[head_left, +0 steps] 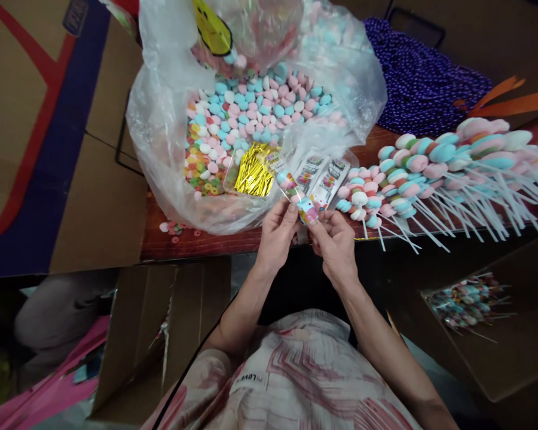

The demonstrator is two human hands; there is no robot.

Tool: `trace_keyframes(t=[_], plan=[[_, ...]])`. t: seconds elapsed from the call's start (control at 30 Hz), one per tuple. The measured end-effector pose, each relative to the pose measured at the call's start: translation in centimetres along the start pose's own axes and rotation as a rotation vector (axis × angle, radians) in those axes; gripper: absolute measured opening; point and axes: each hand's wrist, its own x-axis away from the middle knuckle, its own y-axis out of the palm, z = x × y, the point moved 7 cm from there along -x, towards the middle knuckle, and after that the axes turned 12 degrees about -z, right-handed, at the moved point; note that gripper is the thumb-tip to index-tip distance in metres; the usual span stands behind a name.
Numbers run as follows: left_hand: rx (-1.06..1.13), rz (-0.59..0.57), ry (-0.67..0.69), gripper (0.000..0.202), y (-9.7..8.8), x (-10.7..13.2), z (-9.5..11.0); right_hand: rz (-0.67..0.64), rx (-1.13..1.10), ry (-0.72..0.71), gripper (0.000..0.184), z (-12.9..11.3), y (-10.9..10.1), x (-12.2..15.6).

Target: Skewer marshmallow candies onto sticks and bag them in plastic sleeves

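Between both hands is a candy skewer (pixel 287 181) in a small printed clear bag (pixel 307 210), tilted over the table edge. My left hand (pixel 278 230) pinches the bag's near left side, thumb upward. On the other side, my right hand (pixel 335 242) closes thumb and fingers on its lower end. Just beyond lies a container of gold twist ties (pixel 253 172). Flat printed bags (pixel 323 173) rest in a clear tray behind my right hand. Right of them is a pile of unwrapped candy skewers (pixel 412 170) with white sticks.
A large plastic bag (pixel 150 119) holds loose pastel candies (pixel 255 104) and ring candies. Purple cord (pixel 424 80) lies at the back right. Cardboard boxes stand at left (pixel 103 197) and below (pixel 197 298). Bagged skewers (pixel 468 301) sit in a box at lower right.
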Motion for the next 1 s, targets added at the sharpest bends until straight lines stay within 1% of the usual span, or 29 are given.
trace_keyframes(t=[0.1,0.2,0.3,0.47,0.57,0.63,0.73,0.8,0.9,0.93,1.0], plan=[[-0.036,-0.014,-0.004,0.034,-0.1,-0.1,-0.1,0.001,0.019,0.009,0.048,0.0,0.0,0.1],[-0.085,-0.055,0.017,0.037,-0.1,0.0,-0.6,0.012,0.022,0.012,0.048,0.2,0.0,0.2],[-0.126,-0.088,0.019,0.035,0.0,0.4,-1.1,0.035,0.003,0.002,0.047,0.2,-0.1,0.4],[-0.178,-0.077,-0.011,0.033,0.2,0.8,-1.2,0.082,0.005,0.005,0.049,0.1,-0.1,0.1],[-0.174,-0.082,-0.018,0.037,0.4,0.7,-1.1,0.091,-0.005,0.009,0.051,0.1,0.0,-0.2],[-0.125,-0.076,-0.031,0.041,0.3,0.5,-1.1,0.077,-0.025,0.009,0.051,0.1,0.2,-0.3],[-0.033,-0.009,-0.033,0.039,-0.5,0.3,-0.8,0.021,-0.035,0.006,0.049,0.0,0.3,0.1],[-0.01,0.027,-0.025,0.037,-0.9,0.2,-0.2,-0.028,-0.024,0.011,0.044,0.0,0.3,0.7],[0.004,0.04,0.001,0.034,-1.2,0.0,0.6,-0.086,0.089,-0.008,0.029,-0.1,0.2,1.9],[0.008,0.043,0.008,0.034,-1.2,0.0,0.8,-0.104,0.143,-0.017,0.027,-0.2,0.3,2.4],[0.01,0.039,-0.004,0.034,-1.0,0.1,0.6,-0.128,0.22,-0.033,0.029,-0.3,0.4,3.1]])
